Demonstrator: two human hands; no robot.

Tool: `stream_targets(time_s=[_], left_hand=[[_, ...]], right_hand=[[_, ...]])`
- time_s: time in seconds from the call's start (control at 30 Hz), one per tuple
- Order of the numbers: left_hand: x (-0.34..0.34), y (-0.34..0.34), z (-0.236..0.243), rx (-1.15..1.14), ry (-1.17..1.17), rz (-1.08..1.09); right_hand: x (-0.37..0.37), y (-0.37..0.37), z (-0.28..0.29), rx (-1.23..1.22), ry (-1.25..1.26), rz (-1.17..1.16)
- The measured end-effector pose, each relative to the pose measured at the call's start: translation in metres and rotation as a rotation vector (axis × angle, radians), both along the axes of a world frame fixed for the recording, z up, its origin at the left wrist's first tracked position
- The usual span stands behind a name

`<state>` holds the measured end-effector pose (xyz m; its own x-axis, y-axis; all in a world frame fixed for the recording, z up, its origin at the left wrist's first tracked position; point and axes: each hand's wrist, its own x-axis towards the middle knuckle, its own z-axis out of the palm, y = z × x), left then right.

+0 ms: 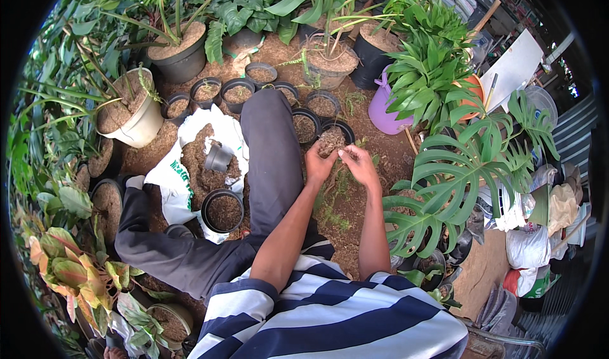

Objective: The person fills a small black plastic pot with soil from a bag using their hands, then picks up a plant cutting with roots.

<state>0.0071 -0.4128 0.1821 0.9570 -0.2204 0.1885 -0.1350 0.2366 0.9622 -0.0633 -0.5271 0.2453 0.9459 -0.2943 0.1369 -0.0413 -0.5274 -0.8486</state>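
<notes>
In front of my right knee, both hands meet around a brown clump of soil and roots [331,140]. My left hand [321,165] is closed around the clump's near side. The fingers of my right hand [359,166] are drawn together in a pinch at its right edge; what is between them is too small to make out. Just behind the clump stands a round black pot [347,129], partly hidden by it. Thin green sprigs [339,197] show on the ground below my hands; whether any join the clump cannot be told.
Several small soil-filled pots [237,93] stand beyond my knee. To my left, a white sack [170,180] bears loose soil, a tipped grey pot [217,158] and a black pot [222,211]. A purple bucket [388,108] and a large-leaved plant [444,175] stand to the right.
</notes>
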Motion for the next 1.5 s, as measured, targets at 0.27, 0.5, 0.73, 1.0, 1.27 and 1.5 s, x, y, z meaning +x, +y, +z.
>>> stream_targets(time_s=[0.27,0.5,0.73,1.0,1.27,1.5], left_hand=[[0.002,0.0,-0.007,0.103,0.127,0.009],[0.004,-0.001,-0.008,0.179,0.06,0.092],[0.005,-0.004,-0.016,0.086,0.082,0.066],[-0.002,0.0,0.002,0.152,0.089,0.042],[-0.005,-0.002,-0.007,0.244,-0.001,-0.012],[-0.002,0.0,-0.012,0.325,-0.123,0.002]], right_hand=[[0.0,0.016,0.001,0.049,0.123,-0.102],[0.005,0.038,-0.018,-0.094,-0.124,-0.203],[0.003,0.046,-0.019,-0.08,-0.177,-0.187],[-0.001,0.039,-0.036,0.127,-0.175,-0.219],[-0.005,0.025,-0.007,0.13,0.235,-0.254],[-0.01,0.034,-0.007,-0.006,0.113,-0.167]])
